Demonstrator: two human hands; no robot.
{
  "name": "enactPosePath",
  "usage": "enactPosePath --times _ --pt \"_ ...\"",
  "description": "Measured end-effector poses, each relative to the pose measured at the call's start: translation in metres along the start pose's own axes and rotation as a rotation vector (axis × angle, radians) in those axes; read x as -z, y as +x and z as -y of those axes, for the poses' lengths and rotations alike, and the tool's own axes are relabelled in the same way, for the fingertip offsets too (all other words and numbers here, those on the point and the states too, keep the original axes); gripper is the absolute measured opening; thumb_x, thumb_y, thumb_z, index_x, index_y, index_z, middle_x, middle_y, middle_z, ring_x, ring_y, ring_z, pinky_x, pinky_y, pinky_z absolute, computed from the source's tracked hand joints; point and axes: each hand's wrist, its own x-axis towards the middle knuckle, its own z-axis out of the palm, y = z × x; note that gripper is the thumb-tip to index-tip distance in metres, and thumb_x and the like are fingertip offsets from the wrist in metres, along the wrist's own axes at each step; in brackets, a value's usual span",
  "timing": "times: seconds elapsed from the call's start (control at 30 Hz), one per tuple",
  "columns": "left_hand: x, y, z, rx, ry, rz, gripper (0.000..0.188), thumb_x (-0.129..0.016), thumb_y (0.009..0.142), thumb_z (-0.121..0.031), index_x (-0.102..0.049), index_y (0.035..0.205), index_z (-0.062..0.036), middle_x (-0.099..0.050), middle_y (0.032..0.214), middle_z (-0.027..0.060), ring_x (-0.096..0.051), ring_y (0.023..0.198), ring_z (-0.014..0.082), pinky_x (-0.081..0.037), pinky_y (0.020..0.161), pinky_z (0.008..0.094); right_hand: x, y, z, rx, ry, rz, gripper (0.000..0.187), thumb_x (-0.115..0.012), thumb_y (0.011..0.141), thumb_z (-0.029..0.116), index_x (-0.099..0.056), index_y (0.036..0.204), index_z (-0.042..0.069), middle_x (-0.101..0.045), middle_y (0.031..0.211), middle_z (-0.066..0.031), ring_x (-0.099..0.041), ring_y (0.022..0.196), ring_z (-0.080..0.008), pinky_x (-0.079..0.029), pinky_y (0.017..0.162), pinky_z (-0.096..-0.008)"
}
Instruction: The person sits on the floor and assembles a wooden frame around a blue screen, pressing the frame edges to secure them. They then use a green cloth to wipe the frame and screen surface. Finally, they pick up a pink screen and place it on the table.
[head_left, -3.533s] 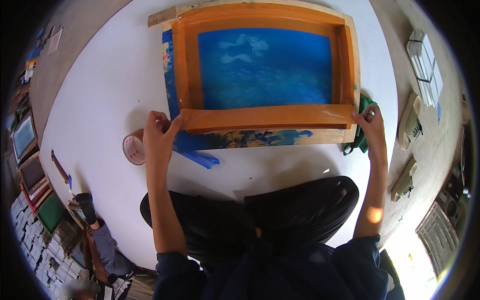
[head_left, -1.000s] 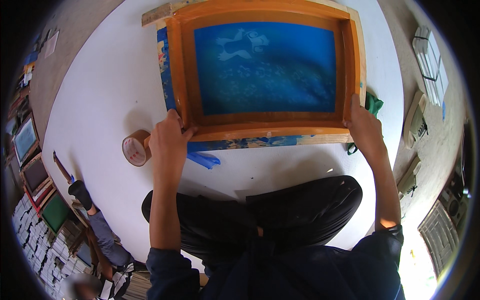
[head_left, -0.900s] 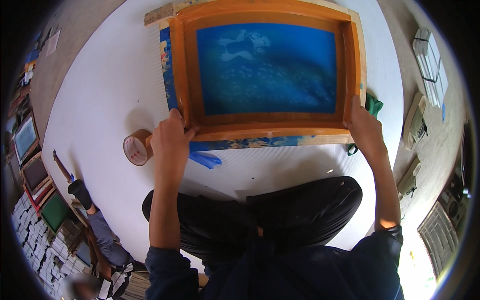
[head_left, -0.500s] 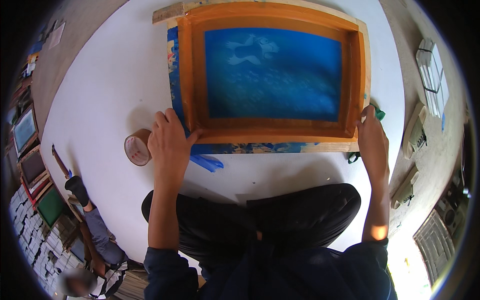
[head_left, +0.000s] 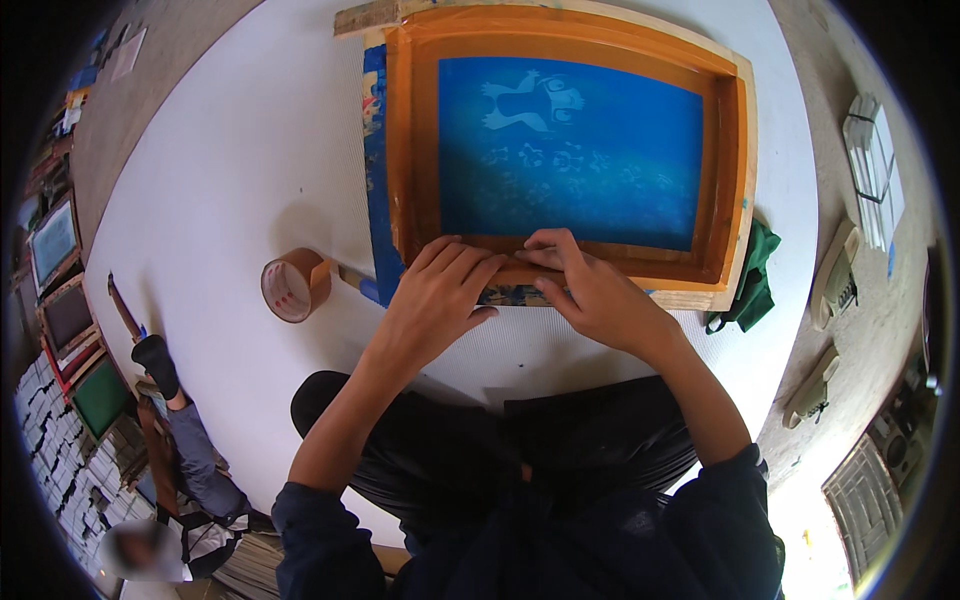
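A screen printing frame (head_left: 402, 150) with brown tape round its inside lies on the table in front of me. Its blue mesh (head_left: 640, 120) shows a pale cartoon figure and smaller faint shapes below. My left hand (head_left: 435, 295) rests its fingers flat over the near rail, thumb apart. Beside it, my right hand (head_left: 605, 305) grips the same rail, thumb on the near side and fingers bent over the top. Paint-stained blue and bare wood shows under the frame's left edge. A roll of brown tape (head_left: 297, 284) stands left of my left hand.
Between tape roll and frame lies a blue-ended tool (head_left: 358, 284). Green cloth (head_left: 745, 280) sits at the frame's right corner. Shoes (head_left: 836, 275) and a tied white bundle (head_left: 873, 170) are on the floor at right. Another person (head_left: 200, 450) sits at lower left, near stacked frames (head_left: 100, 405).
Both hands have left the frame's near corners and come together at the middle of its near rail. The frame sits slightly further right in view, and its mesh image looks clearer.
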Motion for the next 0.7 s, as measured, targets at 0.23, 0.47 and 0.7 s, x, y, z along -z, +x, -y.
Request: enactPosePath --times 0.23,0.47,0.7 --pt "-0.004 0.000 0.002 -0.008 0.072 -0.022 0.050 -0.082 0.058 -0.021 -0.062 0.103 -0.0091 -0.063 0.100 0.0059 -0.058 0.097 0.0236 -0.037 0.097 0.0396 0.007 -0.012 -0.002 0.017 -0.147 0.029 0.044 -0.061 0.086 0.025 -0.037 0.116 0.004 -0.063 0.104 -0.0184 -0.061 0.094 -0.0372 -0.050 0.080 -0.0410" --pt "0.002 0.002 -0.004 0.041 0.111 0.025 0.049 -0.082 0.059 -0.026 -0.062 0.100 -0.0096 -0.060 0.097 0.0051 -0.055 0.098 0.0244 -0.034 0.098 0.0397 0.063 -0.065 -0.037 -0.173 -0.320 -0.076 0.041 -0.062 0.086 0.030 -0.040 0.111 0.006 -0.066 0.106 -0.0114 -0.061 0.099 -0.0321 -0.049 0.085 -0.0426" --pt "0.012 0.009 0.002 0.012 0.026 0.180 0.061 -0.081 0.061 -0.032 -0.055 0.112 -0.0104 -0.052 0.110 0.0090 -0.048 0.108 0.0291 -0.036 0.099 0.0429 0.052 -0.024 -0.030 -0.142 -0.313 -0.099 0.037 -0.070 0.078 0.019 -0.042 0.099 0.006 -0.060 0.092 -0.0104 -0.057 0.093 -0.0292 -0.044 0.081 -0.0413"
